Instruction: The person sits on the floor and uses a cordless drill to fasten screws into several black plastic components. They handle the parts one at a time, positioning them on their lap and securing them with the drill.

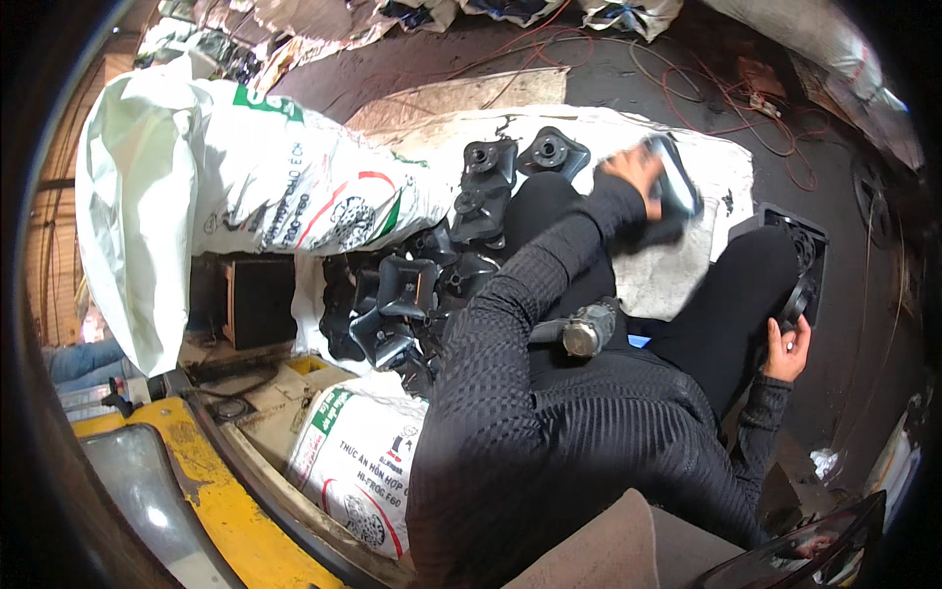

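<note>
Out in front, my left hand [638,175] grips a black plastic part [677,182] with a square, flared shape; motion blurs it. Beside my right knee, my right hand [788,348] has its fingers curled at the edge of a black round part [807,294]; the grip is partly hidden. Similar square black parts lie to the left, one with a round collar [551,150] and another like a square cup [408,287]. A hammer-like tool with a thick grey head [589,331] rests on my lap.
A large white woven sack [285,177] lies open-mouthed at left. Another printed sack [358,461] sits nearer, beside a yellow machine frame [211,491]. White sheeting [667,265] covers the floor ahead. A black crate [822,228] holds round parts at right. Red cords [726,88] trail behind.
</note>
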A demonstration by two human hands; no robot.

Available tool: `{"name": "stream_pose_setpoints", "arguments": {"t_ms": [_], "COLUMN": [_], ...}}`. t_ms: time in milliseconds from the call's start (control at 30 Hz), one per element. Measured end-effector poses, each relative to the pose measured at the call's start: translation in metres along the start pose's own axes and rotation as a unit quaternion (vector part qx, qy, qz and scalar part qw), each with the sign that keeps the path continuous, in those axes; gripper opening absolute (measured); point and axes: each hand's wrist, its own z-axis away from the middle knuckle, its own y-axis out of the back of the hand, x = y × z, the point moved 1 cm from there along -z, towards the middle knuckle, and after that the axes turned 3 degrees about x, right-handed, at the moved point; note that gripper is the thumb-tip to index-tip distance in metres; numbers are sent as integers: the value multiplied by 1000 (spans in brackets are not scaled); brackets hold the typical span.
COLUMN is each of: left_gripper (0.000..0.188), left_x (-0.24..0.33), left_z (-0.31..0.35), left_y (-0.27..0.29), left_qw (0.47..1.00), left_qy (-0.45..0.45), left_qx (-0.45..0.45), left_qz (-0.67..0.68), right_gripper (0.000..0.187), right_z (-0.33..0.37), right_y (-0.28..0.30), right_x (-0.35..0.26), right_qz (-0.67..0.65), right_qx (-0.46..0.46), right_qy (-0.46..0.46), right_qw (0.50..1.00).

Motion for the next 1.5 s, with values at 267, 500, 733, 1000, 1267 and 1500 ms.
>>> {"name": "stream_pose_setpoints", "arguments": {"t_ms": [267, 500, 733, 1000, 1267, 1500], "left_gripper": [94, 101, 46, 52, 45, 45], "left_x": [-250, -306, -392, -314, -242, -189], "left_z": [21, 83, 238, 338, 314, 318], "left_y": [37, -38, -76, -168, -154, -147], "left_qw": [860, 828, 893, 791, 921, 913], "left_qy": [488, 499, 445, 611, 382, 389], "left_qx": [131, 135, -52, 9, -52, -122], "left_qz": [76, 217, -33, 27, 50, -1], "right_gripper": [43, 43, 44, 48, 47, 46], "right_z": [12, 8, 1, -3, -3, 0], "right_y": [-14, -23, -23, -24, -32, -33], "right_x": [3, -2, 5, 0, -3, -7], "right_qz": [148, 188, 162, 208, 207, 150], "right_qx": [72, 78, 97, 72, 78, 57], "right_qy": [145, 164, 86, 139, 130, 129], "right_qw": [976, 965, 978, 965, 966, 979]}}
